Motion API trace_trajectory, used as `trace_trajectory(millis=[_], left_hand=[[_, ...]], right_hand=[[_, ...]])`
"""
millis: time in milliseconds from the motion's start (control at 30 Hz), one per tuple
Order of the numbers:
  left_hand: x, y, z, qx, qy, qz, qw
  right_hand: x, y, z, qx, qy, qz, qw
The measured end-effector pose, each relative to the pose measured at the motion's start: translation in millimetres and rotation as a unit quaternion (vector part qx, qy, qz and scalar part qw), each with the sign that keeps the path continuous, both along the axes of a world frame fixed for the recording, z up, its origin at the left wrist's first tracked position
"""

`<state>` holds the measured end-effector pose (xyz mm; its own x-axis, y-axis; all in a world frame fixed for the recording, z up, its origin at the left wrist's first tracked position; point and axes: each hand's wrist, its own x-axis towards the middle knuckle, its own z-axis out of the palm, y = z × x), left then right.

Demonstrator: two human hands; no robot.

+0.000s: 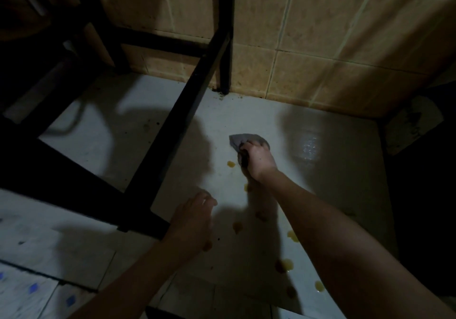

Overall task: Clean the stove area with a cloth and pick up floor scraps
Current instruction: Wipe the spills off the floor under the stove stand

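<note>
A grey cloth (240, 139) lies on the pale floor (320, 195) near the tiled wall, and my right hand (257, 159) grips it with curled fingers, pressing it down. Several yellow scraps or drips dot the floor around my right forearm, such as one (231, 163) just left of the hand and another (287, 264) nearer to me. My left hand (195, 214) hovers lower left with fingers loosely curled and nothing in it, close to the foot of a black stand.
A black metal stand frame (170, 143) crosses the left half, with a leg (225, 72) against the tan tiled wall (320, 47). A dark object (424, 195) borders the floor on the right. Patterned tiles (32, 289) lie at lower left. The light is dim.
</note>
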<state>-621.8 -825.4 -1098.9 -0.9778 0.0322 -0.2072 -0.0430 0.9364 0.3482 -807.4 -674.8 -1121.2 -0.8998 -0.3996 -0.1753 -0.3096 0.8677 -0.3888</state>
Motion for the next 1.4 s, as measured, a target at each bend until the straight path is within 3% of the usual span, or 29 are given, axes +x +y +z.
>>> trace_trajectory(millis=[200, 400, 567, 667, 767, 833, 967, 1100, 1200, 1267, 1400], left_hand=[[0, -5, 1, 0.014, 0.000, 0.010, 1.000], [-2, -2, 3, 0.065, 0.040, 0.024, 0.997], [-2, -1, 4, 0.060, 0.039, 0.009, 0.997], [0, -1, 6, 0.059, 0.034, -0.003, 0.998], [-1, -2, 8, 0.067, 0.041, -0.006, 0.997], [-2, -2, 10, 0.069, 0.046, -0.007, 0.997], [-5, 0, 12, 0.070, 0.050, -0.007, 0.996], [-8, 4, 12, 0.070, 0.051, -0.003, 0.996], [-10, 9, 12, 0.069, 0.052, -0.011, 0.996], [-9, 13, 12, 0.076, 0.047, -0.012, 0.996], [-7, 24, 13, 0.082, 0.061, -0.034, 0.994]], right_hand=[[13, 1, 10, 0.001, 0.004, 0.188, 0.982], [54, 42, 8, -0.019, 0.025, 0.228, 0.973], [56, 76, 5, -0.028, 0.042, 0.179, 0.983], [44, 96, 4, -0.095, 0.046, 0.067, 0.992], [38, 116, -3, -0.093, 0.035, -0.071, 0.993], [43, 115, -3, -0.102, 0.044, -0.107, 0.988], [61, 91, 2, -0.033, 0.063, -0.048, 0.996], [95, 68, 7, -0.062, 0.038, 0.038, 0.997], [119, 68, 1, 0.035, 0.013, 0.124, 0.992], [123, 76, 1, 0.070, -0.001, 0.119, 0.990], [116, 110, 4, 0.049, 0.034, 0.029, 0.998]])
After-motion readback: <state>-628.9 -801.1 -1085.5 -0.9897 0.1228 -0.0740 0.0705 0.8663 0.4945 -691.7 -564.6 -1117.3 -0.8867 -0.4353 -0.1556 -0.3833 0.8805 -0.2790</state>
